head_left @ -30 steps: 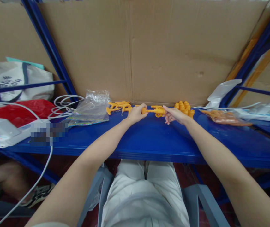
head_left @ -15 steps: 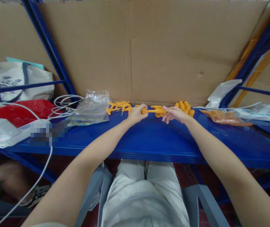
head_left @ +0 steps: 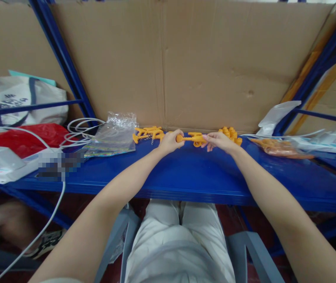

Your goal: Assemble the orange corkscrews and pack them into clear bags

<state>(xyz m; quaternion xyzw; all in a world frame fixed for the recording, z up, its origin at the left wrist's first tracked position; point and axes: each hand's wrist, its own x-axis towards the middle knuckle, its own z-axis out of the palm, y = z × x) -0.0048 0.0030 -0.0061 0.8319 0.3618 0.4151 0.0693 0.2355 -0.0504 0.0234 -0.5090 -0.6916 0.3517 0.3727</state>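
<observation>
My left hand [head_left: 169,142] is closed round one end of an orange plastic piece with a round knob and a ribbed shaft [head_left: 189,138]. The knob shows beside the thumb. At the piece's other end, my right hand [head_left: 218,142] pinches it between thumb and fingers, its other fingers loosely curled. Just beneath the held piece lies a small round orange part [head_left: 197,144]. Left of my left hand is a group of orange plastic pieces [head_left: 147,133], with dark metal spirals among them. Beyond my right hand stand several stubby orange parts [head_left: 230,133].
On the blue shelf [head_left: 194,173], a clear plastic bag [head_left: 111,137], white cables, a red bag [head_left: 41,137] and a white power strip [head_left: 23,165] lie left. A clear bag of orange parts [head_left: 282,147] lies right. Cardboard [head_left: 185,67] closes off the back.
My right hand's fingers have drawn in closer round the end of the orange piece. My left hand keeps its grip in almost the same spot.
</observation>
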